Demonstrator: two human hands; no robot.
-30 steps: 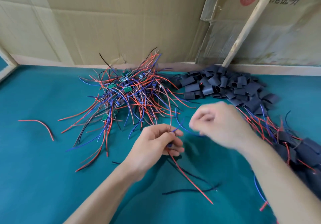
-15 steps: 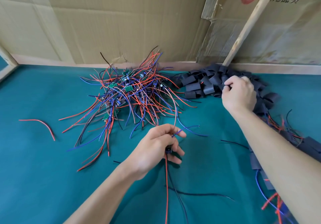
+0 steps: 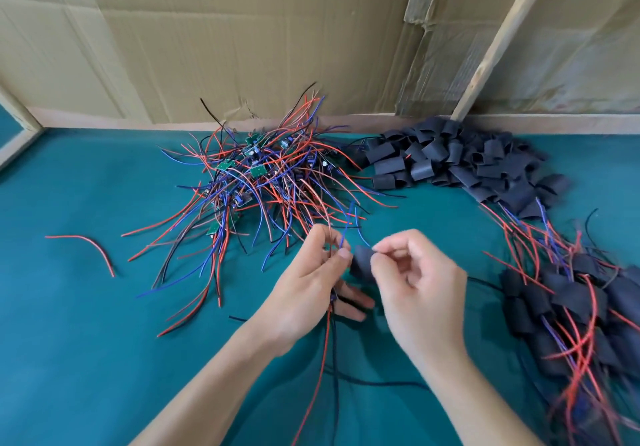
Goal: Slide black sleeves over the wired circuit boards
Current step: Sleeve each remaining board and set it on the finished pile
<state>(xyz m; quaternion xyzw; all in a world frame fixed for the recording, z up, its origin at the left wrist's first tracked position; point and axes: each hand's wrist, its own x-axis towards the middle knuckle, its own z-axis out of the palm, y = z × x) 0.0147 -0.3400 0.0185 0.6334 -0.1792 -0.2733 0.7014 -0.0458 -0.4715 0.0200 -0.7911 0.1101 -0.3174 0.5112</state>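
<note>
My left hand (image 3: 308, 289) grips one wired circuit board; the board is hidden in my fingers, its blue wires stick up and its red and black wires (image 3: 322, 352) trail toward me. My right hand (image 3: 415, 279) pinches a black sleeve (image 3: 360, 265) right beside the left thumb, close to the blue wire tips. A tangled heap of wired circuit boards (image 3: 263, 182) lies behind my left hand. A pile of loose black sleeves (image 3: 460, 165) sits at the back right. Sleeved boards (image 3: 571, 307) are heaped at the right.
All of this lies on a teal mat (image 3: 86, 324). Cardboard sheets (image 3: 225, 37) wall off the back, and a wooden stick (image 3: 498, 43) leans against them. A single loose red wire (image 3: 93, 248) lies at the left.
My right hand came back from the loose sleeve pile with one black sleeve and now holds it next to my left hand. The left hand kept its grip on the wired board.
</note>
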